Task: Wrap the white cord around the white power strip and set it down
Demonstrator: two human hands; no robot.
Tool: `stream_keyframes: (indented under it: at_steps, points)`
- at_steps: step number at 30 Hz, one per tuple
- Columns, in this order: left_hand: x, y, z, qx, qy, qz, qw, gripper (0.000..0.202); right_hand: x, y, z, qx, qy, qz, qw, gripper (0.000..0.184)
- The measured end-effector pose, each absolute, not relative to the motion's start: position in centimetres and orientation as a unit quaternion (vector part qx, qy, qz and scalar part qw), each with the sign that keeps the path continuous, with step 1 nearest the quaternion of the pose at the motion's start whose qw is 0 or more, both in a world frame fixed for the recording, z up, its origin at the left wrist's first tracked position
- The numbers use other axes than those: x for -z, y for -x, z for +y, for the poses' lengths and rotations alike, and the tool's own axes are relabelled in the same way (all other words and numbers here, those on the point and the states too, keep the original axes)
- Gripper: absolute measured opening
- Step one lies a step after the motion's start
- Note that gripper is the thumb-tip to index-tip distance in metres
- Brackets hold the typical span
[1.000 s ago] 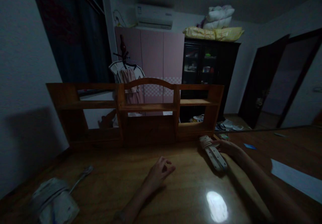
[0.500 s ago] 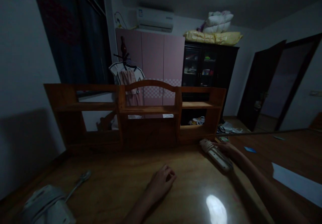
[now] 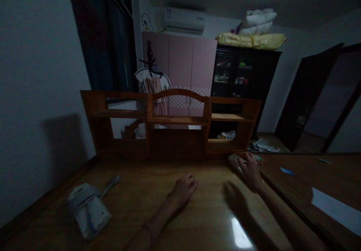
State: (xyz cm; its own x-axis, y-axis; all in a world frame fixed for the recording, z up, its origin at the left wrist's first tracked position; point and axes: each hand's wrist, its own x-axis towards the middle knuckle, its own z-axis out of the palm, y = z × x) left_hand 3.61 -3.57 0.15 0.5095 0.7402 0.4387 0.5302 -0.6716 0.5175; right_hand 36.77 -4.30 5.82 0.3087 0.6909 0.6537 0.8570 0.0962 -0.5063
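Observation:
My left hand point(image 3: 184, 189) is over the middle of the wooden desktop, its fingers curled in and nothing seen in them. At the far right of the desk, my right hand point(image 3: 251, 171) hovers over a pale power strip point(image 3: 234, 161), thumb and fingers apart and bent down toward it. Much of the strip is behind this hand, so contact is hard to judge. To the left, a whitish power strip bundle point(image 3: 91, 217) lies with its cord point(image 3: 82, 196) wound round it. Its plug point(image 3: 115, 179) rests on the wood beside it.
A wooden shelf unit point(image 3: 177, 121) stands along the back of the desk. On the right, a darker brown surface point(image 3: 299, 185) carries a white sheet point(image 3: 335, 207) and a blue card point(image 3: 287, 171). A wall point(image 3: 25, 130) borders the left side.
My right hand has come from the strip's far side to above it, covering more of it. The view has turned left, bringing the left bundle further in. My left hand remains curled.

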Motion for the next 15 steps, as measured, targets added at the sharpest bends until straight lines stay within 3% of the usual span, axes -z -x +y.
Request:
stream_keyframes:
  at_steps: [7, 15]
  points:
    - [-5.5, 2.9, -6.4, -0.284, -0.825, 0.486, -0.046, 0.022, -0.8, -25.7, -6.5, 0.082, 0.588, -0.694, 0.408, 0.022]
    - [-5.3, 20.1, -12.2, -0.431, -0.565, 0.685, -0.157, 0.032, 1.2, -24.9, -7.1, -0.023, 0.531, -0.725, 0.438, 0.021]
